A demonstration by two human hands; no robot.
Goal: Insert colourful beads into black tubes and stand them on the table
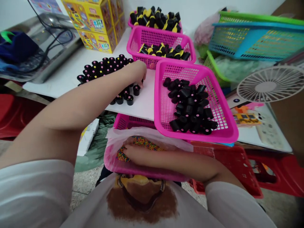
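My left hand (139, 70) reaches over the white table, its fingers pointing down and closed at the rim of a small black cup (136, 90); the thumb is hidden. Beside it, rows of similar black cups (111, 65), many with a pink or yellow dot on top, stand upright, partly behind my forearm. Low in front of me, my right hand (133, 154) is dipped into small colourful beads (144, 142), with its fingers curled together and the tips buried. The beads lie in a clear plastic bag (175, 145) lining a pink basket (152, 172).
At the table's right edge, a pink basket (161, 104) holds loose black pieces. Behind it, another pink basket (163, 31) contains black and yellow pieces. Yellow boxes (95, 39) are stacked at the back left. A white fan (263, 85) and a blue basket (251, 39) are at right.
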